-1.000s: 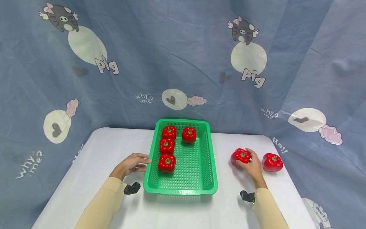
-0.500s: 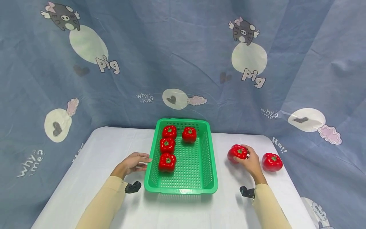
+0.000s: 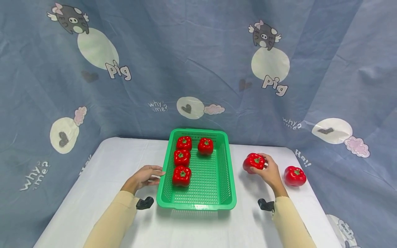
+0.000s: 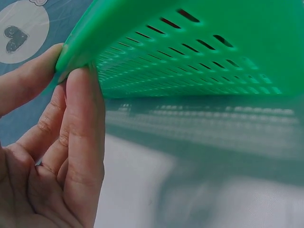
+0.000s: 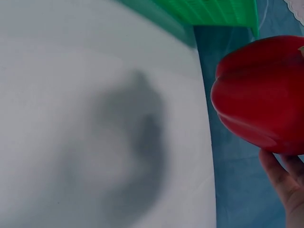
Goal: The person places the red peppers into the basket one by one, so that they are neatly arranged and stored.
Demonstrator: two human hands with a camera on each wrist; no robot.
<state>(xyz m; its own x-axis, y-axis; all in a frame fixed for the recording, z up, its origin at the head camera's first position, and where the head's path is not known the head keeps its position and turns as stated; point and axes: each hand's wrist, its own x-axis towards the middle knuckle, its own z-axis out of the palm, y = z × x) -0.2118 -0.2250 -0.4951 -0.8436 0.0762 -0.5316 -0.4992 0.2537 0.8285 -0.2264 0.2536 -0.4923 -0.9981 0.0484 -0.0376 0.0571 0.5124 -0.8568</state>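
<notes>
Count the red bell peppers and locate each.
6 red bell peppers: three along the left side of the green basket, one right of the farthest, one in the right hand, one on the table to that hand's right.

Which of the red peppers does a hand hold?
The pepper just right of the green basket, gripped by the right hand; four peppers sit inside the basket, and the rightmost pepper rests on the table.

Spot looked like makeshift, screened-off recording corner; home, lab or studio, I couldn't tell. Pig-printed blue cloth (image 3: 198, 62) with cartoon lettering hung in creases behind and beside white desk (image 3: 198, 231); I wore black wrist devices (image 3: 144, 203).
</notes>
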